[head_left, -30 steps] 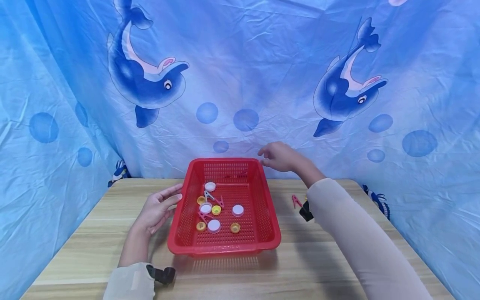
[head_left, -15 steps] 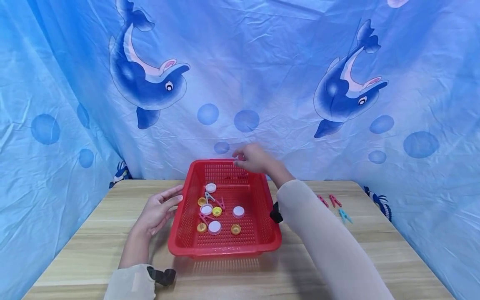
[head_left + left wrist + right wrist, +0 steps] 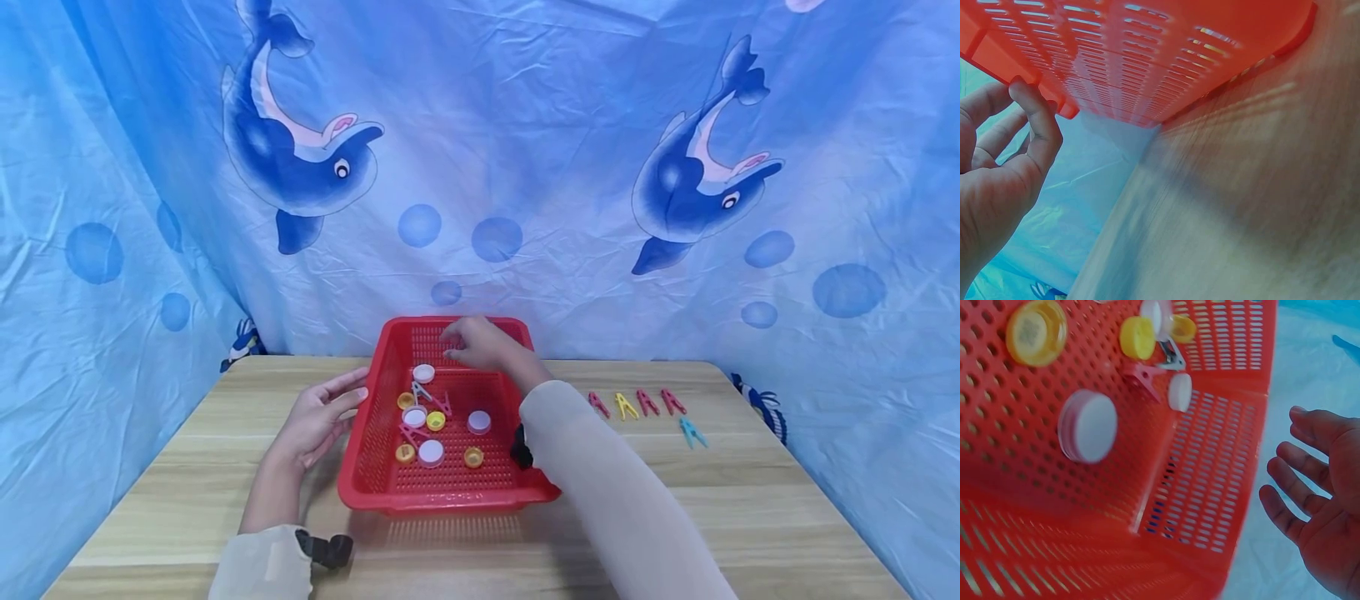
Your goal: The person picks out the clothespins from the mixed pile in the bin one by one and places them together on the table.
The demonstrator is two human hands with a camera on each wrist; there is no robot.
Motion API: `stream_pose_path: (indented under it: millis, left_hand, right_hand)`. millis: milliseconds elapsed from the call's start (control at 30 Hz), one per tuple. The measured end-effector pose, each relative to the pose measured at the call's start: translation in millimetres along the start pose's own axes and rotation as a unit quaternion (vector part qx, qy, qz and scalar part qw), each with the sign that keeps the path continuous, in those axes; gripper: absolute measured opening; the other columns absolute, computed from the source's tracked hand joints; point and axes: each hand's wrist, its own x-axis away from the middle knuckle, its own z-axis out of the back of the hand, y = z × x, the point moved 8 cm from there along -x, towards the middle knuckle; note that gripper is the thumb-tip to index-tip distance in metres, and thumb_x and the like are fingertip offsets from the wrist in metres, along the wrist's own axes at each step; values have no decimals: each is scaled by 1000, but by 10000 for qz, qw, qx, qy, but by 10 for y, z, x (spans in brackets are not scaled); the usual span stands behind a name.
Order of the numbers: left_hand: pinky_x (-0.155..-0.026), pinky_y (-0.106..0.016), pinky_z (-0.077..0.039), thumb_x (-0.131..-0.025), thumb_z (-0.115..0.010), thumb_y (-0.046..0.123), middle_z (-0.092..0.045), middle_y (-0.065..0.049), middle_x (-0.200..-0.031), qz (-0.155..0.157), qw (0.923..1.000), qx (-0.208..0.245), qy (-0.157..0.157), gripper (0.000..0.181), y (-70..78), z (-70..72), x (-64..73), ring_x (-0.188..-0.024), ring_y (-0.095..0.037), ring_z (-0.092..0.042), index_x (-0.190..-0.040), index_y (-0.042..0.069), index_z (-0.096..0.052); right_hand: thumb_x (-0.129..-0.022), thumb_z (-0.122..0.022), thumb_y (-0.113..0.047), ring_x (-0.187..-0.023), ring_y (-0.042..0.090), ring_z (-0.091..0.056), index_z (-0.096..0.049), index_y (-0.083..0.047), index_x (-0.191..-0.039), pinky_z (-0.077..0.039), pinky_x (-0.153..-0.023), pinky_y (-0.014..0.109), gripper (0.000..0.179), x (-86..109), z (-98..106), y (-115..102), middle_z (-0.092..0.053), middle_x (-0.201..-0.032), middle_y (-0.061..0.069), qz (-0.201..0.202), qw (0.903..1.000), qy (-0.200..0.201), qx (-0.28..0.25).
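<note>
Three clothespins (image 3: 442,404) lay among bottle caps (image 3: 431,453) in a red plastic basket (image 3: 450,501), in the head view; five more showed on the table (image 3: 757,492). Crowded together, a clothespin and a cap might have been snagged in one grab. The clothespins sat below the right hand (image 3: 482,343), toward the person's left. From the left wrist, the left hand (image 3: 1004,169) touched the rim, fingers loosely bent. From the right wrist, parted fingers held nothing, well apart from the pink clothespin.
</note>
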Motion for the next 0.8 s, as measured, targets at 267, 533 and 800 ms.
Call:
stream_pose_path:
  millis: [267, 533, 800]
  left_hand:
    - [-96, -38, -56, -94, -76, 35, -48, -10, -154, 38, 10000, 17, 7, 72, 3, -12, -3, -131, -30, -59, -156, 16, -45]
    - [-96, -39, -56, -95, -75, 33, -49, -10, -154, -4, 10000, 40, -25, 71, 33, -12, -7, -132, -31, -58, -156, 15, -45]
    - [-97, -39, -56, -94, -76, 37, -50, -8, -154, 46, 10000, -17, 6, 72, 10, -9, -6, -130, -27, -60, -156, 17, -45]
  right_hand:
    - [-91, -80, -23, -112, 16, -65, -68, -16, -133, -59, -89, 31, 44, -64, -261, 40, -69, -122, 0, -309, 9993, -79, -199]
    - [-90, -81, -20, -102, 13, -66, -70, -17, -131, -60, -87, 32, 42, -96, -463, 40, -70, -116, -2, -431, 9972, -242, -555]
    - [-93, -77, -19, -92, 13, -65, -73, -19, -125, -61, -81, 30, 33, -141, -724, 152, -69, -105, -4, -705, 9928, -578, -772]
